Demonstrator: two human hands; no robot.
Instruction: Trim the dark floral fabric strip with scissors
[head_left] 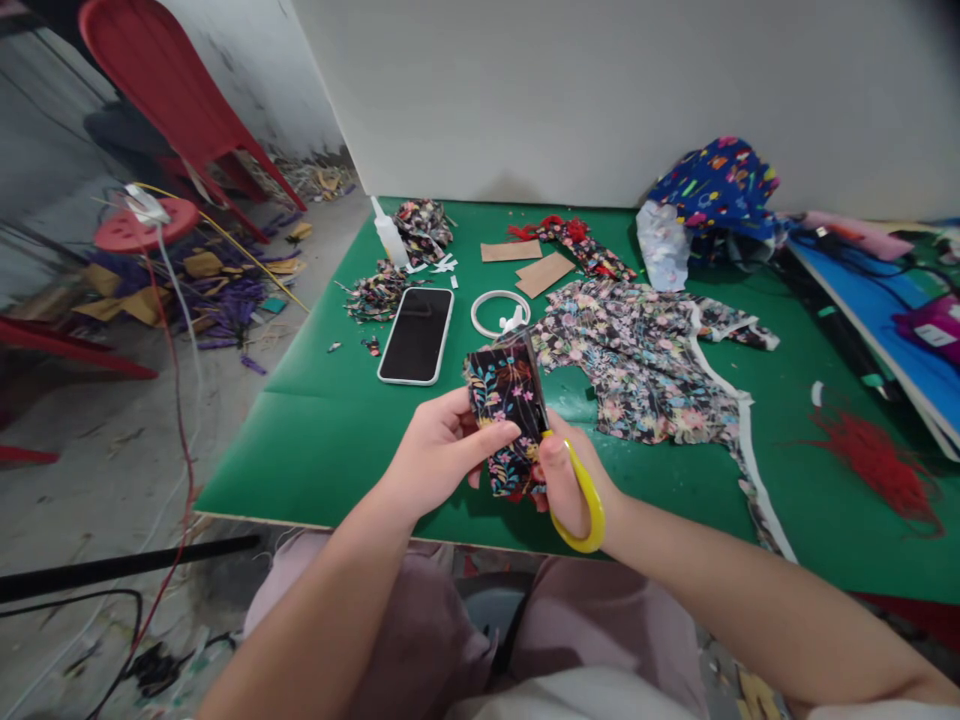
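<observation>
My left hand [442, 450] grips a piece of black floral fabric [499, 400], thumb on top and fingers beneath, near the table's front edge. Scissors with a yellow handle [589, 505] are in my right hand [574, 475], and their dark blades lie along the fabric's right side. Whether the blades are parted is hard to make out. Just beyond my hands sit a white ring-shaped cable [501, 312] and a phone [417, 335] with a dark screen. Cut floral cloth [645, 360] with white edging spreads to the right.
Behind stand a white glue bottle [390, 235], fabric scraps [424, 230] and brown card strips [544, 273]. Red threads [877, 460] lie right, near a blue folder [885, 330]. Blue patterned cloth [712, 195] is heaped at the back. A red stool [146, 225] with a power strip stands left.
</observation>
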